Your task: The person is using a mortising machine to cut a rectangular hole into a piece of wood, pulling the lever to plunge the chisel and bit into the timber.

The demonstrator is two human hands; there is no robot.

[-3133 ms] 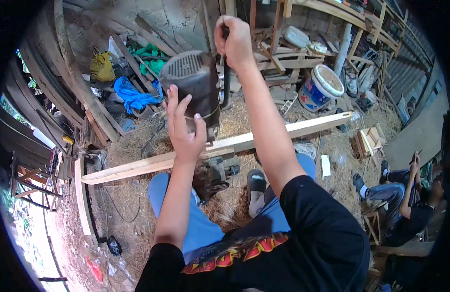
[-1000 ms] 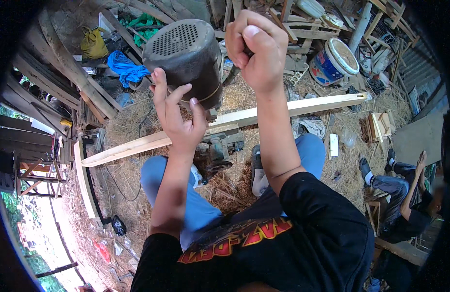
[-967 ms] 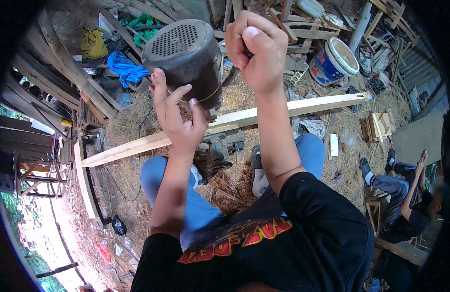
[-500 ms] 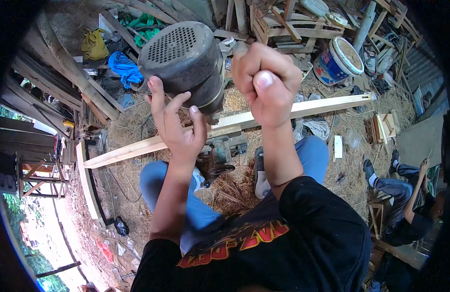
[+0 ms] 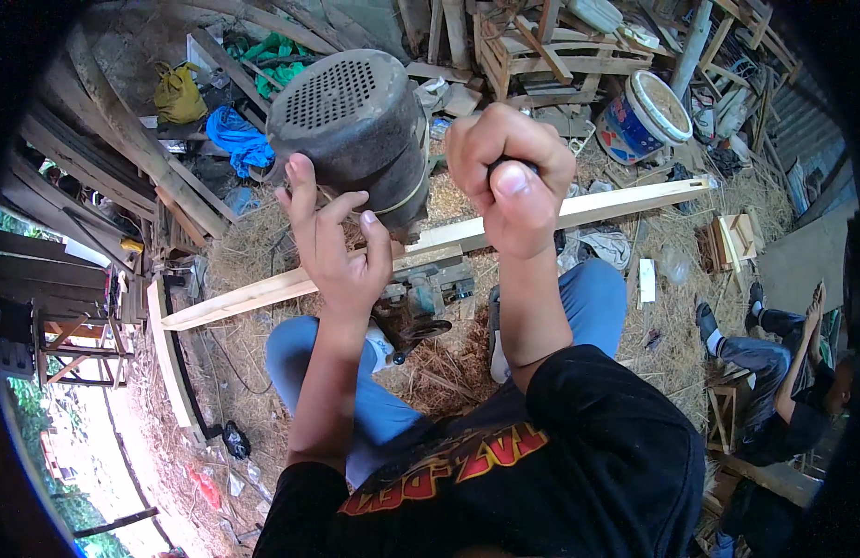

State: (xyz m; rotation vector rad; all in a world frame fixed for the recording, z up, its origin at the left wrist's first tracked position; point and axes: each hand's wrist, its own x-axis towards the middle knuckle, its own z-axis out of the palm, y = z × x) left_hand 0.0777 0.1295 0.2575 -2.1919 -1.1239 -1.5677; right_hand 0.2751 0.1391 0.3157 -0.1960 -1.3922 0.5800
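A dark cylindrical motor housing with a perforated end and a pale band round its side stands in front of me, above a long pale wooden beam. My left hand is at the housing's near side, its fingers apart and partly bent; the upper fingertip overlaps the housing's edge, though contact is hard to judge. To the right of the housing, my right hand is closed in a fist. A bit of something black shows under the thumb; the rest is hidden by my fingers. Whether it joins the housing, I cannot tell.
Between my knees sits a metal vise below the beam. A white-and-blue bucket stands at the far right. Another person sits at the right. Stacked timber lines the left, and straw and shavings cover the floor.
My right fist has shifted slightly, and the black thing under its thumb now shows. The housing sits slightly lower in view. At the right, the other person's hand has moved.
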